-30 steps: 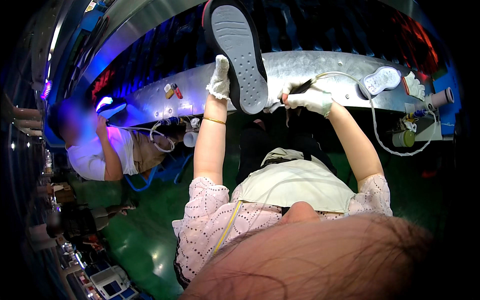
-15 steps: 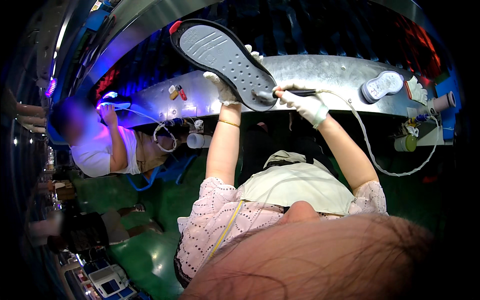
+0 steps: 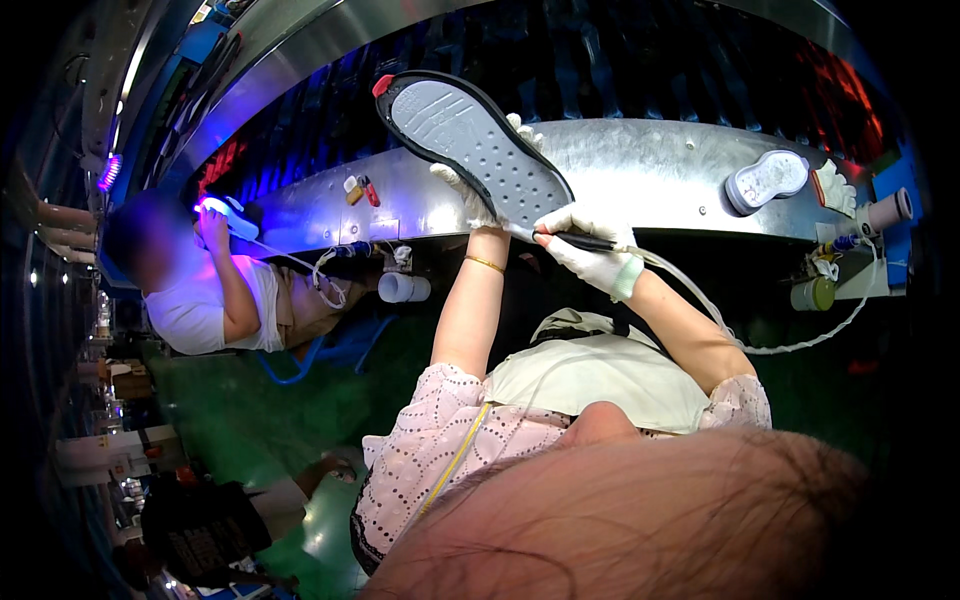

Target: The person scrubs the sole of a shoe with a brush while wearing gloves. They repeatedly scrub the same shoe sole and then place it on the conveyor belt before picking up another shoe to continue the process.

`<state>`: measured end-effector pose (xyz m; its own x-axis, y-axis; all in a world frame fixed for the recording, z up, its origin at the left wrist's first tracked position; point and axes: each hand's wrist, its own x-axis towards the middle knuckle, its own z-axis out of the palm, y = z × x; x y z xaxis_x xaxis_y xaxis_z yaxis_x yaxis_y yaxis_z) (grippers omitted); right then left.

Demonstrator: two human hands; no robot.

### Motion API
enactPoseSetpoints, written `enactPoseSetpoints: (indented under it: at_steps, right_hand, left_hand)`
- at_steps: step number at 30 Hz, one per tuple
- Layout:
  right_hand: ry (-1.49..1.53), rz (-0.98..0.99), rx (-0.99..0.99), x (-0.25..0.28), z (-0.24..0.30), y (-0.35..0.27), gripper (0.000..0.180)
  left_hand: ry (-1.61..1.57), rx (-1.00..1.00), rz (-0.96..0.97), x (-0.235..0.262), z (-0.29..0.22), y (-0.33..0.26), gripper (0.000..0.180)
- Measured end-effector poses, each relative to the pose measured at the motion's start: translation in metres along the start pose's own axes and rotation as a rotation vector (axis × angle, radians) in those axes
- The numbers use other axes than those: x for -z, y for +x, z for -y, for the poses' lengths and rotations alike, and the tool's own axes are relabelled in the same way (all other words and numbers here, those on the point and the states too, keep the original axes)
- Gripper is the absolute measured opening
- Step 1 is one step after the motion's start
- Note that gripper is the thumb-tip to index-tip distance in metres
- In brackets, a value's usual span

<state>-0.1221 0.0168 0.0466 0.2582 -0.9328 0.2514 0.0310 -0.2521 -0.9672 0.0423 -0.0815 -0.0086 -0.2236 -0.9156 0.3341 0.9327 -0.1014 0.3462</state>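
Fingers (image 3: 470,195) of the gloved left hand (image 3: 478,200) are clamped under the shoe sole (image 3: 470,140), holding it up above the steel tabletop (image 3: 640,165) with its grey dotted tread facing the camera and its red-tipped end pointing up and left. Over on the right hand (image 3: 590,250), the gloved fingers are pinched together round a slim black pen-like tool (image 3: 575,240), tip laid against the sole's near edge, a pale hose (image 3: 760,340) trailing off it toward the right. Progress, as I read it: the edge work is under way at the lower end of the sole, and the rest of the rim looks yet to be gone over, though I cannot see any mark that proves what is finished. Now the bits and pieces: a second pale sole (image 3: 765,180) lies flat on the tabletop to the right, a small yellowish tag and a red one (image 3: 358,188) sit on the tabletop's left part, a white cup (image 3: 403,288) hangs below its edge, and a round olive tin (image 3: 812,293) rests at far right. A co-worker (image 3: 215,290) sits at the left under violet light.
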Motion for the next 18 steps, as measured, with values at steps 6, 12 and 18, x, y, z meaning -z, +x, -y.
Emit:
enactPoseSetpoints:
  at_steps: [6,12,18]
  right_hand:
    - [0.160,-0.133,-0.097,-0.001,0.002,0.009,0.010]
    - [0.074,-0.021,-0.179,-0.005,-0.001,0.007,0.012]
    - [-0.071,-0.149,0.076,-0.005,-0.002,0.016,0.009]
  left_hand:
    - [0.024,0.015,0.013,-0.003,0.003,-0.005,0.113]
    - [-0.010,0.059,-0.032,0.002,0.007,-0.010,0.116]
    - [0.073,0.068,-0.051,0.006,0.013,-0.010,0.117]
